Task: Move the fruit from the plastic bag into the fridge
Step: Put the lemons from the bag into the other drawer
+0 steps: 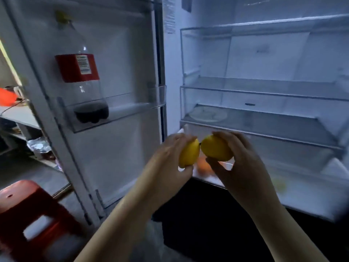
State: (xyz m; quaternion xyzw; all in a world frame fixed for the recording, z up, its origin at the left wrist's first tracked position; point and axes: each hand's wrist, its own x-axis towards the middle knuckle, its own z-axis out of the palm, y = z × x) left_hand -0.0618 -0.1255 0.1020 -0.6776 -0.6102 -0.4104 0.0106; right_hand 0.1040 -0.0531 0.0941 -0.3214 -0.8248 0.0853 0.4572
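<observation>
A person stands before an open fridge (264,93) with a yellow fruit in each hand. The left hand (168,157) curls its fingers and thumb round one lemon (189,154). The right hand (243,163) pinches the second lemon (216,148) between thumb and fingers. The two fruits almost touch, held just in front of the lowest glass shelf's (264,136) front edge. Behind them a blurred orange fruit (203,166) lies in the bottom compartment. A nearly drained cola bottle (83,82) stands at the left end of the door shelf (122,115); a red stool (28,201) sits beside the door.
</observation>
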